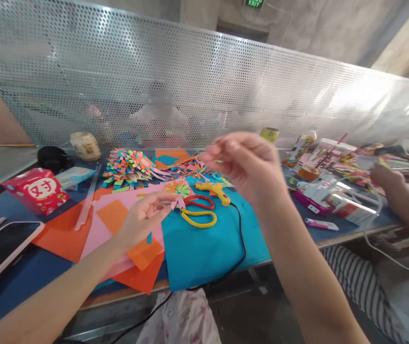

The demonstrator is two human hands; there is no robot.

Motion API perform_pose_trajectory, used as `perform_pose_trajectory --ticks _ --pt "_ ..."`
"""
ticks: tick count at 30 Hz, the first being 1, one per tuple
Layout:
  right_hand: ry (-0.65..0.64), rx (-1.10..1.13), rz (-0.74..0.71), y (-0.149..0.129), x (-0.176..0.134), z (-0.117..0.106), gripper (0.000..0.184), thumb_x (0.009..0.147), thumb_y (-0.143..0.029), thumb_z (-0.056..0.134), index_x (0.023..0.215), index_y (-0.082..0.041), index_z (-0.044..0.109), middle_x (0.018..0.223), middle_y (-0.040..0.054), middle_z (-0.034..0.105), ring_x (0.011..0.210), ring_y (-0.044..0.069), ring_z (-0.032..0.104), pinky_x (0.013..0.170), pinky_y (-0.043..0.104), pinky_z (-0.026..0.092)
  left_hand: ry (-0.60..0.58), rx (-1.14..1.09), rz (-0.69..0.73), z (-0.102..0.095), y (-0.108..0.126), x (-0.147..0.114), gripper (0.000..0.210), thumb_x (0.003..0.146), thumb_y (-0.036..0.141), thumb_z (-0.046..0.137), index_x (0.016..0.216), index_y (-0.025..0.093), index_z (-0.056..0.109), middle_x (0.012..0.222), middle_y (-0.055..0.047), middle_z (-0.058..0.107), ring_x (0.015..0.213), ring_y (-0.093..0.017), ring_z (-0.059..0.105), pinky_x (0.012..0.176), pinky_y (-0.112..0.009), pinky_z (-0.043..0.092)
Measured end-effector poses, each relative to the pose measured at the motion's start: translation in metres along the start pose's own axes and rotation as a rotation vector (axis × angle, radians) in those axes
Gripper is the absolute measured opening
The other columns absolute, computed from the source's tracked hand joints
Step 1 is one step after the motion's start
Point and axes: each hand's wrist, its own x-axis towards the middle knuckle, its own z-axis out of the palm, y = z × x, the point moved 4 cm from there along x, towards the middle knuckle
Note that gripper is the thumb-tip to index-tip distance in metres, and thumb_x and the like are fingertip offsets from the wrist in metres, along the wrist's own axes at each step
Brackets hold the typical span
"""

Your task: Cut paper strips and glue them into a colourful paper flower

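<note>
My left hand (145, 215) is closed in a pinch on a small pink paper strip (180, 202), over the paper sheets and close to the scissors (199, 219) with red and yellow handles. A green and orange fringed paper flower (181, 188) lies just beyond its fingertips. My right hand (249, 160) is raised above the table, its fingers curled together; what they hold, if anything, I cannot make out. Below it a yellow glue gun (214, 190) rests on a blue sheet (204, 255). Pink paper (89, 239) and orange paper (59, 234) overlap under my left arm.
Fringed paper flowers (127, 167) are heaped at the back, beside loose paper strips (193, 167). A red snack box (39, 191), a jar (85, 145) and a phone (6, 255) are at left. The glue gun's black cord (243, 234) hangs over the edge. A co-worker's hands (391, 179) are at right.
</note>
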Motion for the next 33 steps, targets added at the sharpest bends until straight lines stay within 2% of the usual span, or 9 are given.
perform_pose_trajectory --ticks 5,7,9,12,14,17,20,28,33 --pt "0.534 -0.33 -0.904 -0.047 -0.019 -0.032 0.018 0.088 -0.028 0.054 0.091 -0.033 0.07 0.081 -0.0089 0.07 0.081 0.01 0.068 0.076 0.022 0.055 0.065 0.014 0.026 -0.007 -0.003 0.0 0.022 0.079 0.03 0.062 0.097 0.018 0.065 0.104 -0.009 0.067 0.101 -0.021 0.061 0.086 -0.033 0.049" --pt "0.508 -0.586 -0.705 -0.023 -0.016 -0.037 0.02 0.086 -0.021 0.055 0.097 -0.029 0.07 0.088 -0.005 0.071 0.087 0.014 0.068 0.085 0.03 0.054 0.066 0.028 0.014 -0.007 -0.005 0.001 0.022 0.077 0.031 0.064 0.095 0.018 0.064 0.104 -0.009 0.067 0.101 -0.021 0.061 0.087 -0.033 0.049" --pt "0.276 -0.691 -0.287 0.02 -0.015 -0.031 0.016 0.08 -0.022 0.061 0.092 -0.024 0.072 0.092 -0.0003 0.072 0.087 0.018 0.068 0.084 0.035 0.054 0.066 0.061 -0.033 -0.006 -0.008 0.002 0.023 0.077 0.034 0.064 0.093 0.017 0.064 0.098 -0.008 0.067 0.094 -0.021 0.062 0.083 -0.033 0.049" --pt "-0.081 -0.418 0.299 0.087 -0.036 0.0 0.014 0.076 -0.029 0.063 0.082 -0.02 0.071 0.073 0.0015 0.072 0.069 0.017 0.069 0.069 0.031 0.058 0.125 0.093 -0.064 -0.006 -0.009 0.004 0.027 0.077 0.038 0.062 0.095 0.017 0.062 0.093 -0.008 0.066 0.088 -0.02 0.062 0.078 -0.031 0.049" --pt "-0.17 -0.148 0.523 0.11 -0.052 0.025 0.021 0.071 -0.031 0.067 0.086 -0.018 0.07 0.077 0.0032 0.072 0.071 0.018 0.069 0.064 0.029 0.058 0.135 0.074 -0.023 -0.006 -0.008 0.004 0.029 0.078 0.038 0.061 0.098 0.018 0.059 0.098 -0.007 0.064 0.095 -0.02 0.059 0.079 -0.031 0.048" --pt "-0.253 0.145 0.619 0.118 -0.06 0.053 0.039 0.057 -0.026 0.077 0.094 -0.018 0.068 0.087 0.0027 0.072 0.079 0.018 0.07 0.068 0.027 0.058 0.098 0.052 0.005 -0.005 -0.009 0.005 0.03 0.077 0.035 0.062 0.101 0.018 0.056 0.104 -0.008 0.059 0.103 -0.02 0.055 0.083 -0.03 0.046" --pt "-0.246 0.268 0.621 0.116 -0.056 0.061 0.037 0.054 -0.031 0.08 0.086 -0.017 0.07 0.079 0.0017 0.072 0.075 0.016 0.069 0.072 0.029 0.058 0.08 0.034 -0.024 -0.006 -0.015 0.005 0.039 0.072 0.034 0.067 0.105 0.018 0.053 0.107 -0.009 0.057 0.105 -0.02 0.054 0.082 -0.031 0.047" --pt "-0.296 0.157 0.702 0.114 -0.048 0.044 0.035 0.047 -0.039 0.083 0.068 -0.014 0.069 0.06 0.0005 0.068 0.057 0.014 0.067 0.059 0.026 0.057 0.032 -0.087 -0.163 -0.003 -0.015 0.008 0.042 0.064 0.038 0.075 0.096 0.016 0.06 0.09 -0.007 0.066 0.085 -0.019 0.063 0.071 -0.03 0.051" --pt "-0.151 0.045 0.487 0.11 -0.041 0.031 0.027 0.066 -0.039 0.071 0.082 -0.018 0.072 0.079 0.0036 0.073 0.075 0.017 0.07 0.076 0.033 0.057 -0.179 -0.257 -0.338 0.011 -0.016 0.002 0.041 0.069 0.041 0.072 0.101 0.016 0.065 0.089 -0.009 0.072 0.084 -0.022 0.068 0.075 -0.035 0.054"
